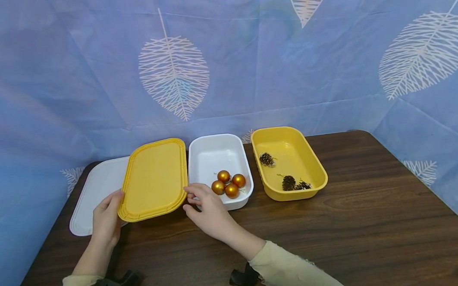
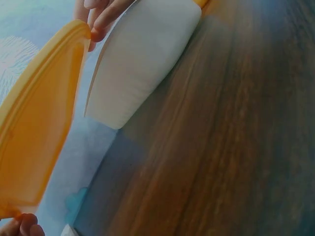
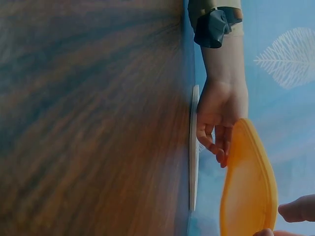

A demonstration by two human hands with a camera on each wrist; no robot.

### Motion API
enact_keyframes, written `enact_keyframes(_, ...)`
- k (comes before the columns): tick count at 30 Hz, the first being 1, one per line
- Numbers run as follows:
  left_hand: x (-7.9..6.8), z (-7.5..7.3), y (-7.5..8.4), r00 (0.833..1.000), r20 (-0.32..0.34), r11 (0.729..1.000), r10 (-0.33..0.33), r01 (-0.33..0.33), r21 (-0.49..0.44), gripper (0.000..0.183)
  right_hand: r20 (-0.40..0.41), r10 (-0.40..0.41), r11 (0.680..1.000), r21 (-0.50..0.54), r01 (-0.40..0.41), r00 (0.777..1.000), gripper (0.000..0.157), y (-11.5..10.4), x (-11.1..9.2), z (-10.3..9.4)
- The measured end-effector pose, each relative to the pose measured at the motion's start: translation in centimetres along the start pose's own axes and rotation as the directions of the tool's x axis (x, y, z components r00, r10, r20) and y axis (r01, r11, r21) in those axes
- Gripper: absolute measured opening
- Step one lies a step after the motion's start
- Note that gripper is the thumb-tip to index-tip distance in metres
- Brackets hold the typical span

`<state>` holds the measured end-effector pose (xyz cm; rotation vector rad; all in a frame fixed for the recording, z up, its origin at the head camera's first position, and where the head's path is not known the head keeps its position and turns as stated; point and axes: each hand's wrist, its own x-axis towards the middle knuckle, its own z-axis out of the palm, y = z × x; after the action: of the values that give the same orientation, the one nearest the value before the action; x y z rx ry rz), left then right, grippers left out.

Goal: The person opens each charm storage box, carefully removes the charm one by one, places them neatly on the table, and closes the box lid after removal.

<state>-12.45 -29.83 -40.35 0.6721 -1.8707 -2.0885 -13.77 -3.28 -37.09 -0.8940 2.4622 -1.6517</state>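
A yellow rectangular lid (image 1: 155, 177) is held up off the table, tilted, overlapping a white lid (image 1: 93, 197) in the head view. My left hand (image 1: 106, 218) grips its left edge near the front corner. At its right edge is my right hand (image 1: 209, 211), with fingertips touching the rim and the thumb standing a little off it. In the right wrist view the right thumb (image 3: 298, 209) shows beside the lid's edge, while most of that hand is out of frame. Just behind the right hand stands a white box (image 1: 208, 150) with several shiny orange-gold balls (image 1: 232, 190) inside.
To the right of the white box, a yellow box (image 1: 269, 138) holds three pine cones (image 1: 288, 183). Both boxes are uncovered, near the back edge of the dark wooden table (image 1: 357, 222). A blue cloth with white leaf prints (image 1: 175, 72) hangs behind.
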Motion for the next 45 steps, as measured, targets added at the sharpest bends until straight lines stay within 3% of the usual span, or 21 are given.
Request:
enact_keyframes(7, 0.1, 0.0, 0.0, 0.998, -0.063, 0.996, 0.004, 0.002, 0.092, 0.05, 0.011, -0.022, 0.998, -0.054, 0.022, 1.0, 0.04, -0.1, 0.0, 0.4)
enact_keyframes(12, -0.1, 0.0, -0.2, 0.997, -0.074, 0.984, 0.037, -0.023, 0.174, 0.05, 0.011, -0.016, 0.995, -0.095, 0.017, 1.0, 0.041, -0.4, 0.0, 0.6)
enact_keyframes(17, -0.1, 0.0, -0.5, 0.992, -0.098, 0.947, 0.078, -0.043, 0.318, 0.047, 0.006, 0.002, 0.985, -0.173, -0.001, 1.0, 0.042, -0.9, 0.0, 0.9)
enact_keyframes(23, 0.0, 0.1, -0.7, 0.985, -0.127, 0.907, 0.12, -0.057, 0.417, 0.045, 0.018, -0.013, 0.962, -0.271, 0.018, 1.0, 0.044, -1.2, 0.0, 1.2)
enact_keyframes(32, -0.1, 0.2, -0.6, 0.981, -0.131, 0.873, 0.141, -0.06, 0.483, 0.041, 0.085, 0.048, 0.971, -0.239, -0.026, 0.995, 0.05, -1.7, -0.3, 1.5)
enact_keyframes(40, 0.1, 0.0, -0.8, 0.976, -0.136, 0.854, 0.169, -0.076, 0.515, 0.038, 0.049, -0.017, 0.959, -0.281, 0.03, 0.999, 0.041, -1.5, -0.3, 1.9)
enact_keyframes(45, 0.3, -0.1, -1.0, 0.972, -0.126, 0.819, 0.197, -0.092, 0.566, 0.036, 0.022, -0.095, 0.93, -0.354, 0.097, 0.995, 0.034, -1.0, -0.1, 2.1)
